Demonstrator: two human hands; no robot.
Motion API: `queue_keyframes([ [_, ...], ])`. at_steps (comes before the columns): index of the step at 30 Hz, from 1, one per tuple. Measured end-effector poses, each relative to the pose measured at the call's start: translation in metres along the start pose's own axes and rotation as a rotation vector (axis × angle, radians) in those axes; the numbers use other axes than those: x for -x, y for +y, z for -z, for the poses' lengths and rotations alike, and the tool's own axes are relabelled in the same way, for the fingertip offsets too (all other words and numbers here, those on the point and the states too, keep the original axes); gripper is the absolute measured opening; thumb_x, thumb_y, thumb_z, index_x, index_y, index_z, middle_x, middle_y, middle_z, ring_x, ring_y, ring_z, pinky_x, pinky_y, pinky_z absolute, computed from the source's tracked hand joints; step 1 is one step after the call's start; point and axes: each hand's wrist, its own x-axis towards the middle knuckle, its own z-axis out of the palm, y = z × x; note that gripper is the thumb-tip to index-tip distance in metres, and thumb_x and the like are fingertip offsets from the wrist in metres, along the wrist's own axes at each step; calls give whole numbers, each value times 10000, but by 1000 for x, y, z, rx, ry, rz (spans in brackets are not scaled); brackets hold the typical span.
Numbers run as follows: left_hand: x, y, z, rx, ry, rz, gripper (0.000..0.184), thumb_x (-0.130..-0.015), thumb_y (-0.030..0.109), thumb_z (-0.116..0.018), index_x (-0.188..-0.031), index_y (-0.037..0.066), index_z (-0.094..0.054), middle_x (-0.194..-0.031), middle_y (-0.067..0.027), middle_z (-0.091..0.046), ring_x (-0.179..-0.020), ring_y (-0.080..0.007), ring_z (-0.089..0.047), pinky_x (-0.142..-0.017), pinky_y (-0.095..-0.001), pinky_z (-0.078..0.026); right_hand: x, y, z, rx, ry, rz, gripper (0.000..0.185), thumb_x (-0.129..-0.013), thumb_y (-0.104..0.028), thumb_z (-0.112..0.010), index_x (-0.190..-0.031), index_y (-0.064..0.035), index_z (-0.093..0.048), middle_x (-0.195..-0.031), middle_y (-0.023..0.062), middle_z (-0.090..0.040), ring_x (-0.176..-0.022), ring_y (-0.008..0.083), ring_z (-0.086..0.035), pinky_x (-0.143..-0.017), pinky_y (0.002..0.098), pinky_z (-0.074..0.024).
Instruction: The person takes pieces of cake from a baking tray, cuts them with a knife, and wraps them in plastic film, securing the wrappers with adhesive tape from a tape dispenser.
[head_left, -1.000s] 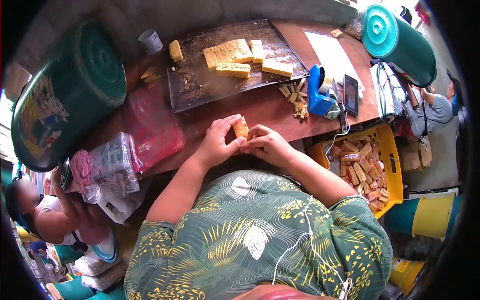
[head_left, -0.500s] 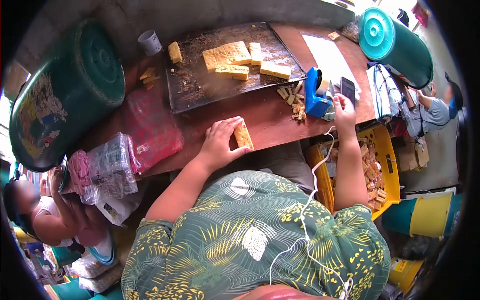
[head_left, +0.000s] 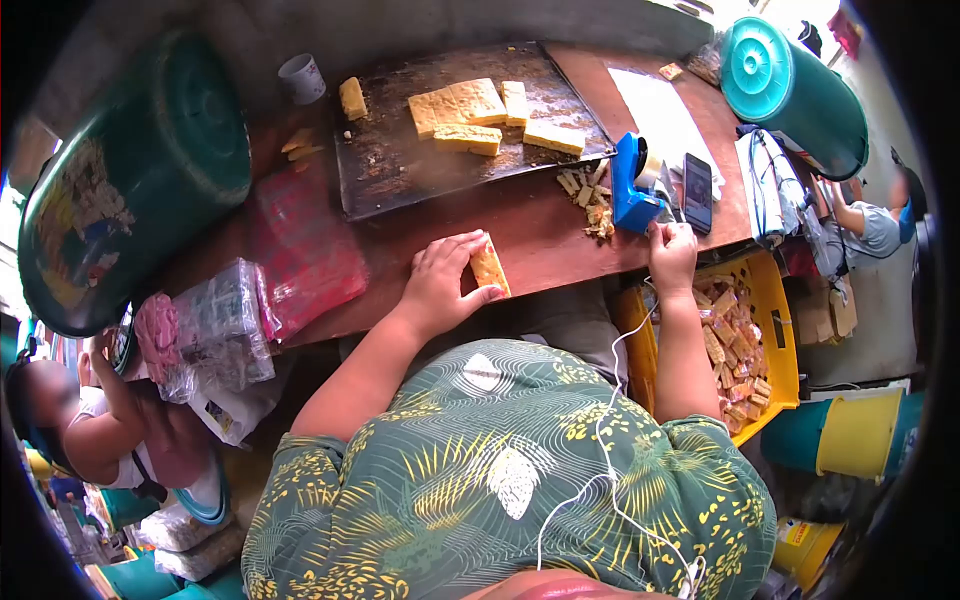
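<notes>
My left hand [head_left: 440, 280] rests on the table with its thumb and fingers around a flat golden slice of cake [head_left: 489, 270]. My right hand [head_left: 673, 257] is at the table's front edge, fingers curled in; whatever they hold, if anything, is hidden. Just beyond it stands a blue tape dispenser [head_left: 632, 190], and a dark phone [head_left: 697, 195] lies flat to its right. Farther back, a worn dark baking tray [head_left: 400, 180] bears a large block of cake [head_left: 455, 105] and several cut bars [head_left: 553, 137].
Cake scraps [head_left: 590, 195] lie beside the dispenser. Plastic packs [head_left: 225, 320] and a red plastic sheet [head_left: 310, 240] are at left, below a big green bin [head_left: 200, 130]. A yellow crate [head_left: 785, 340] of wrapped pieces sits at right. Another person [head_left: 110, 430] is at far left.
My right hand has let go of the phone, which now lies on the table, and has moved down and slightly left. My left hand stays around the slice.
</notes>
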Motion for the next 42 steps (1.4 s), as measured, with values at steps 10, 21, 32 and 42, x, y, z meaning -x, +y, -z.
queue_keyframes([
  [10,-3,0,0,10,6,3,645,-864,369,-798,-1409,102,-580,-1466,-86,-585,-1367,-294,-529,-1151,-445,-363,29,-149,6,-668,-730,431,148,-830,-217,-852,-887,-87,-808,-949,110,-689,-973,285,-646,-876,403,-541],
  [21,-1,-11,-2,97,3,0,550,-838,152,-691,-1381,88,-627,-1457,-91,-594,-1349,-295,-539,-1149,-448,-390,35,-181,-35,-662,-876,141,580,-724,-202,-939,-1178,-55,-610,-994,102,-640,-833,220,-667,-731,361,-563],
  [32,-1,1,-4,5,105,-2,419,-780,236,-837,-1136,139,-637,-1370,-79,-610,-1299,-311,-534,-1096,-459,-400,-39,-12,-14,-487,161,-179,380,-968,-318,-753,-1204,-32,-666,-1026,70,-627,-887,193,-627,-750,343,-540],
  [42,0,-5,-6,183,126,-118,429,-755,123,-887,-1102,115,-635,-1195,-91,-680,-1109,-296,-660,-983,-435,-500,-43,-17,-10,-387,-38,-87,289,-996,-363,-700,-884,-109,-780,-885,53,-682,-939,228,-592,-868,386,-468],
])
